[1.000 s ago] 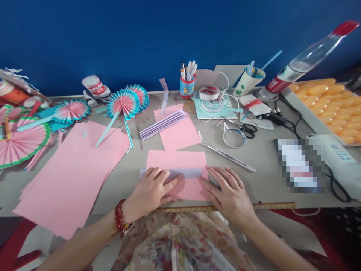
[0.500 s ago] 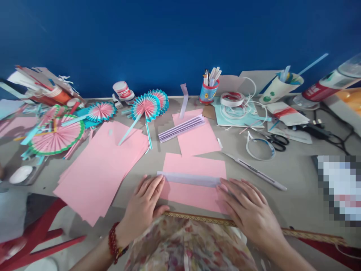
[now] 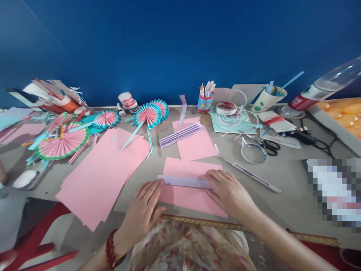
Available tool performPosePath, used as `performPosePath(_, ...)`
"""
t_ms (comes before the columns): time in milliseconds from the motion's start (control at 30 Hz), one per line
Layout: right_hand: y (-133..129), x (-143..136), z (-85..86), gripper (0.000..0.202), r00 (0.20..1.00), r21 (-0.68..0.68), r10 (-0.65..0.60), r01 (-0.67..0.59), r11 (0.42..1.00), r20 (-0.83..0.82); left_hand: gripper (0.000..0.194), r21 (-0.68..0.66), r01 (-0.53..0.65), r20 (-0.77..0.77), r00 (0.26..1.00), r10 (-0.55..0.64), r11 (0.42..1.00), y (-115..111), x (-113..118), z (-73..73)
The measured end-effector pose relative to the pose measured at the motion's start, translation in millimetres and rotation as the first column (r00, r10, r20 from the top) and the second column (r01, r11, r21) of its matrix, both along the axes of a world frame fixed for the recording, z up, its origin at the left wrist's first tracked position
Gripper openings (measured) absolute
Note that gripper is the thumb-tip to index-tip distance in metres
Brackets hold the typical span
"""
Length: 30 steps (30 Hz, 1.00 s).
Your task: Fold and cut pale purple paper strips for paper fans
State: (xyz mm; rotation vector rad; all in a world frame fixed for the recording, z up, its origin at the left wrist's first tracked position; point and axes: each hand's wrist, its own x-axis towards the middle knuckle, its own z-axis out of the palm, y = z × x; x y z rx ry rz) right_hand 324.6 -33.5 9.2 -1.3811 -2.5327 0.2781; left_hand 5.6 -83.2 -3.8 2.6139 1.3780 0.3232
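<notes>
A narrow folded strip of purple paper lies across a pink paper sheet in front of me. My left hand rests flat, its fingertips on the strip's left end and the sheet's left edge. Across the strip's right end lies my right hand, fingers stretched out and pressing down, hiding that end. Beyond them, a pleated purple paper partly overlaps another pink sheet. A white craft knife lies to the right of my right hand.
A stack of pink sheets lies at left, with pink-and-blue paper fans behind it. Scissors, a roll of tape, a pen cup, a tilted bottle and a pixelated object are farther right.
My right hand has slid left along the strip, from the sheet's right edge inward, covering its right end. My left hand stays at the left end. The view has shifted slightly.
</notes>
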Motion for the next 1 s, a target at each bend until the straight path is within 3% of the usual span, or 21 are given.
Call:
performPosePath(100,7.6,-6.8,-2.1,0.022,0.999,-0.117,-0.009,0.004,0.993,-0.045,0.039,0.014,-0.078,0.073,0.994,0.076,0.997,15.0,7.8,5.0)
performPosePath(167,10.4,-7.7,-3.4,0.017,0.998,-0.149,-0.014,0.004,0.989,-0.062,0.030,0.063,-0.068,0.084,0.994,0.063,0.996,27.2,17.3,7.8)
performPosePath(267,11.7,-7.1,-3.2,0.014,0.997,-0.166,-0.011,-0.003,0.986,-0.081,0.026,0.108,0.049,0.069,0.996,-0.057,0.993,43.4,36.1,10.9)
performPosePath(433,13.7,-3.0,2.1,0.011,0.971,-0.203,-0.022,-0.028,0.979,-0.237,0.027,0.061,0.232,0.020,0.972,-0.234,0.971,56.8,59.3,12.7)
performPosePath(533,15.7,1.0,7.5,0.008,0.958,-0.248,-0.032,-0.042,0.968,-0.286,0.029,0.015,0.249,0.013,0.968,-0.249,0.968,60.6,60.5,10.8)
performPosePath(633,15.7,3.5,12.9,0.021,0.949,-0.214,0.007,-0.077,0.974,-0.314,0.030,-0.025,0.212,0.048,0.976,-0.211,0.977,66.4,57.6,10.1)
performPosePath(767,13.8,2.2,17.9,0.017,0.939,-0.155,0.048,-0.106,0.982,-0.340,0.025,-0.023,0.235,0.098,0.968,-0.232,0.972,80.3,54.6,23.5)
performPosePath(833,12.4,0.3,18.0,0.020,0.927,-0.230,-0.024,-0.068,0.971,-0.373,0.022,0.065,0.229,0.112,0.965,-0.235,0.971,87.4,53.3,37.1)
performPosePath(933,7.8,-3.8,13.7,0.017,0.866,-0.410,-0.250,0.057,0.910,-0.434,0.014,0.311,0.002,0.267,0.959,-0.089,0.951,91.2,54.0,56.1)
performPosePath(1000,2.7,-8.4,9.2,0.012,0.802,-0.489,-0.369,0.113,0.865,-0.470,0.006,0.290,-0.074,0.386,0.921,-0.045,0.954,87.4,58.9,60.8)
